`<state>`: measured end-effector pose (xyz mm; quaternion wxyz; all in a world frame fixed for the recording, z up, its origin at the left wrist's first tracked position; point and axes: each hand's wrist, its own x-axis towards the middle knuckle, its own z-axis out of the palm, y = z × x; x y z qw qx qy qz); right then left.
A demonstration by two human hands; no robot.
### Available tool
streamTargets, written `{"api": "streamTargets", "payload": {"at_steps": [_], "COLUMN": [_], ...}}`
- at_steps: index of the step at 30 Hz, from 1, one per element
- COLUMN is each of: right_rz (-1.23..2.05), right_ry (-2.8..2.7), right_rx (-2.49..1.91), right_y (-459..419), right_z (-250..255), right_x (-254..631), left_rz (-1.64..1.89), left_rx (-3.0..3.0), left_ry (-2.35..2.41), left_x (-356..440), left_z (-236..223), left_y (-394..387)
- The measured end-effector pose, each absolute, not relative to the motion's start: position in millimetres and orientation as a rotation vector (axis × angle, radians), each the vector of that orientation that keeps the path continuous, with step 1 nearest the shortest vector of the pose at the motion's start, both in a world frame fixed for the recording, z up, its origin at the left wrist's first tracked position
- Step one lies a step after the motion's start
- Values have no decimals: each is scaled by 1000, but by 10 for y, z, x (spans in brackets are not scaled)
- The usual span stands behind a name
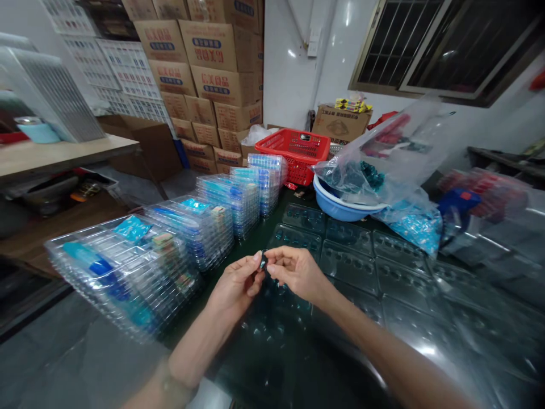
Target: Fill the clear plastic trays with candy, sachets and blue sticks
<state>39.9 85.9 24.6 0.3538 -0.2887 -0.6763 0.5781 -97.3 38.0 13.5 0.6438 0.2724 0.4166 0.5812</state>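
Over the dark green table top [272,363], my left hand [238,281] and my right hand [300,272] meet at the fingertips. Between the left thumb and fingers is a small dark shiny piece [263,261], its exact kind too small to make out. The right fingers are closed against the same piece from the other side. Below and to the right of the hands, clear plastic trays [349,258] with moulded hollows lie in rows. Some small teal bits show in the tray [293,238] just beyond my right hand.
Stacks of filled clear trays [123,267] line the left edge. Behind stand a red basket [293,145] and a blue basin [344,210] holding a plastic bag with teal pieces. A bag of bright blue packets [415,224] lies right of it. Cardboard boxes [213,79] are piled against the wall.
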Motion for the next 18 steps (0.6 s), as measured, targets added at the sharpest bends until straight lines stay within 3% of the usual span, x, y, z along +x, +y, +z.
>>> {"api": "streamTargets", "payload": {"at_steps": [6,11,18], "right_rz": [1391,893,625], "right_ry": [-1879,-2205,-2430], "right_rx": [-820,-1072,-1176], "right_y": [1090,1257,1237], "right_z": [201,-51,-225], "right_x": [320,277,187], "left_rz": [1341,1407,1061], "left_rx": [667,910,1425], "left_ry": [1025,1517,1681], "left_x": [-1038,-1247,-1296], "left_z": [182,114,-64], "left_y": [471,349,140]}}
